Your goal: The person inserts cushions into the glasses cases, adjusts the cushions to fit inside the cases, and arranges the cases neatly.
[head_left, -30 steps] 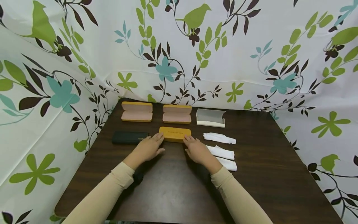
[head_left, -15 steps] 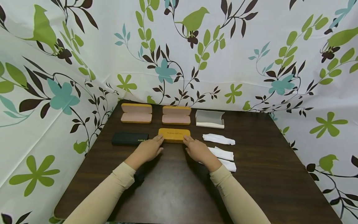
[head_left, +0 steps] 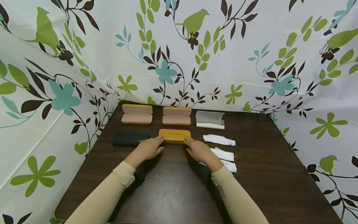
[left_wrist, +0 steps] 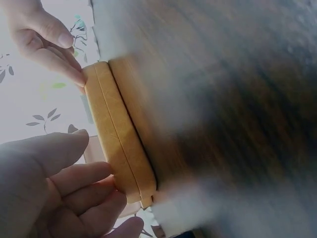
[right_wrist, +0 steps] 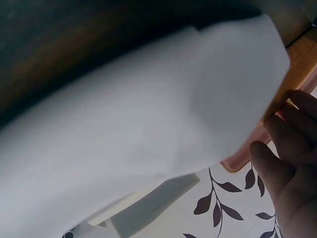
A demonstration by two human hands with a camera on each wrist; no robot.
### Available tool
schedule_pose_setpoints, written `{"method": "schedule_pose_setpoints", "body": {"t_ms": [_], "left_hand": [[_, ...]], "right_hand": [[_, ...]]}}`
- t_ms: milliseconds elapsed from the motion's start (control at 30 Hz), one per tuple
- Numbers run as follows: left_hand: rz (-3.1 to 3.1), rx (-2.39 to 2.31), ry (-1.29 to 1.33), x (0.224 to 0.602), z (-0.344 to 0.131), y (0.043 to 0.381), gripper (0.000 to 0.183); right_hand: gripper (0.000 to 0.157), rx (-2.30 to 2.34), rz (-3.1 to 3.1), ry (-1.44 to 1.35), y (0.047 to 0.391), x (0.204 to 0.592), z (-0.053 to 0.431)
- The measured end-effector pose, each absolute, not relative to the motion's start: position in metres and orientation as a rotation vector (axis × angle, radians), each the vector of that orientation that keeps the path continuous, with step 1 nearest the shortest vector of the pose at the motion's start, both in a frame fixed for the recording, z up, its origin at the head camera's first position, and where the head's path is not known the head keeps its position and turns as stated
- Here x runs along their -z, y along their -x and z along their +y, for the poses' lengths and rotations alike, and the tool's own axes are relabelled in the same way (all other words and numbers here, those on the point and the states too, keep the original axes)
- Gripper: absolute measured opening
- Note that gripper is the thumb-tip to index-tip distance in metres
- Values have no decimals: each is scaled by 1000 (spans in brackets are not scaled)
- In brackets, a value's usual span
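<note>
A closed yellow glasses case [head_left: 175,136] lies on the dark wooden table, with small lettering on its lid. My left hand [head_left: 148,147] rests its fingertips at the case's near left corner, fingers extended. At the near right corner, the fingers of my right hand [head_left: 199,151] touch the case in the same way. The left wrist view shows the yellow case [left_wrist: 119,134] from its side, seam shut, with fingertips on the lid's edge at both ends. In the right wrist view, a blurred white cloth [right_wrist: 148,124] fills much of the foreground, and my right hand [right_wrist: 292,158] appears at the right.
Behind stand two opened yellow cases, a left one [head_left: 137,114] and a middle one [head_left: 176,116], plus an opened white case [head_left: 210,119]. A dark green case [head_left: 130,139] lies beside my left hand. Folded white cloths [head_left: 219,139] lie to the right. Patterned curtain surrounds the table.
</note>
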State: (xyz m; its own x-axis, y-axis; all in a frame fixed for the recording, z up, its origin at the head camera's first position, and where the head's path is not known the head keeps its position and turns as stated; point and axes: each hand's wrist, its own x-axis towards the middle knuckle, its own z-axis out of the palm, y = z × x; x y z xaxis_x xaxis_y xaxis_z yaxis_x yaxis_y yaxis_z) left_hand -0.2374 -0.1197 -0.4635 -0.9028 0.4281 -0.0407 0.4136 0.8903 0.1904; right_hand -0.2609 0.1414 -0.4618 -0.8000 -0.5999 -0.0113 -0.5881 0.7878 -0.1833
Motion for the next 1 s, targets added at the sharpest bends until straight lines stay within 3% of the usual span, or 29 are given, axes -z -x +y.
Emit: {"method": "schedule_pose_setpoints", "body": {"t_ms": [667,1000], "left_hand": [[2949,-353,-686,460,-125,242,50],[2905,-347,-682,457,-123,247,50]], "right_hand": [[43,301,2878,914,268,459,143],[49,602,2759,890,275,467,157]]}}
